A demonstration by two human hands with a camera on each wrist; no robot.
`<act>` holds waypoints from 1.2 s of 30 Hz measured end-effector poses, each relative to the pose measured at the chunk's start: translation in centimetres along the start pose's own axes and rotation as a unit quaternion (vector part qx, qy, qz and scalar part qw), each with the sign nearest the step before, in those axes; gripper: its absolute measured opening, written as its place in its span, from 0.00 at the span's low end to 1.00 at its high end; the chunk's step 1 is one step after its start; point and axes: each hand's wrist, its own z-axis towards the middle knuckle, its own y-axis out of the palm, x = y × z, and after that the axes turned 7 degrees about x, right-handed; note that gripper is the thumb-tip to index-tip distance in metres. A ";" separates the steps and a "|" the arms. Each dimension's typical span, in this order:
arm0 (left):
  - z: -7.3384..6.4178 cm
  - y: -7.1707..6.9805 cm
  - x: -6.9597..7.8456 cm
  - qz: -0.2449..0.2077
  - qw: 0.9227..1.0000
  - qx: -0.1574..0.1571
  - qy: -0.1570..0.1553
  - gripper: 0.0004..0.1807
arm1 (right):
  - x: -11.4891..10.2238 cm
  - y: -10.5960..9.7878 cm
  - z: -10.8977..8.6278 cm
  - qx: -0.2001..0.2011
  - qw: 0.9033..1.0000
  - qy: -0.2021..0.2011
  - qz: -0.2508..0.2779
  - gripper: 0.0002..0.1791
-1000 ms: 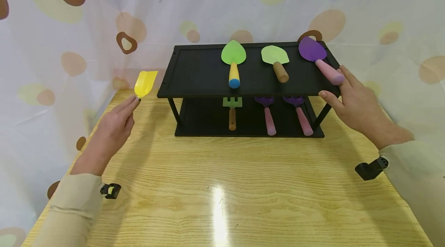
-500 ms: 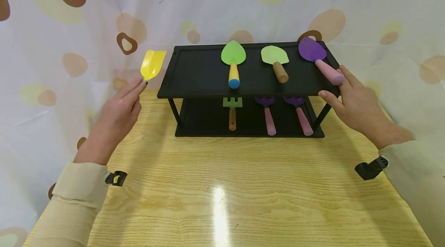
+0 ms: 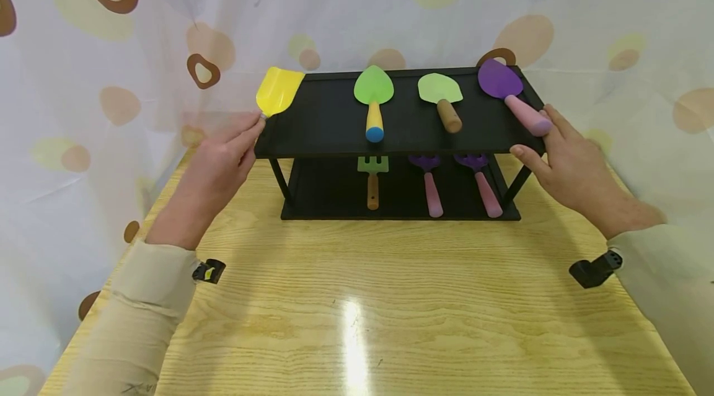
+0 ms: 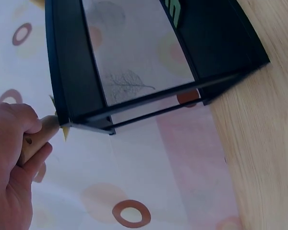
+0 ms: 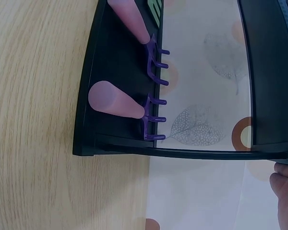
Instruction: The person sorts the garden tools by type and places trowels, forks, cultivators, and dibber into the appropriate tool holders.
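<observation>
In the head view, my left hand point(image 3: 217, 163) grips a small yellow toy shovel point(image 3: 277, 91), its blade over the left end of a black two-tier rack point(image 3: 312, 123). The left wrist view shows its wooden handle point(image 4: 43, 139) between thumb and fingers, beside the rack's upper corner. My right hand point(image 3: 580, 163) holds the rack's upper right corner, thumb at the front and fingers along the side. Close to those fingers lies a purple trowel point(image 3: 500, 80) with a pink handle. A light-green trowel point(image 3: 440, 88) and a green trowel point(image 3: 374, 85) lie on the same tier.
On the lower tier lie a green hand fork point(image 3: 372, 182) with a wooden handle and two purple hand forks, one in the middle point(image 3: 433, 194) and one at the right point(image 3: 488, 193). The rack stands on a wooden table point(image 3: 357, 278) before a patterned curtain point(image 3: 357, 5).
My left hand has moved right and a little up, bringing the yellow toy shovel from beside the rack to over its upper left end. My right hand has stayed on the corner.
</observation>
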 end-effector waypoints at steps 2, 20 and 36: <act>0.3 0.4 0.3 -0.005 1.000 0.000 0.006 0.20 | 0.1 0.0 -0.1 -0.006 1.000 0.004 -0.001 0.36; 1.5 3.2 1.6 0.017 0.999 -0.012 -0.039 0.16 | 0.2 0.0 -0.1 -0.009 1.000 0.009 0.004 0.38; 2.4 4.1 2.2 0.017 0.979 -0.157 -0.128 0.27 | 0.0 -0.1 -0.2 -0.006 1.000 0.007 0.015 0.39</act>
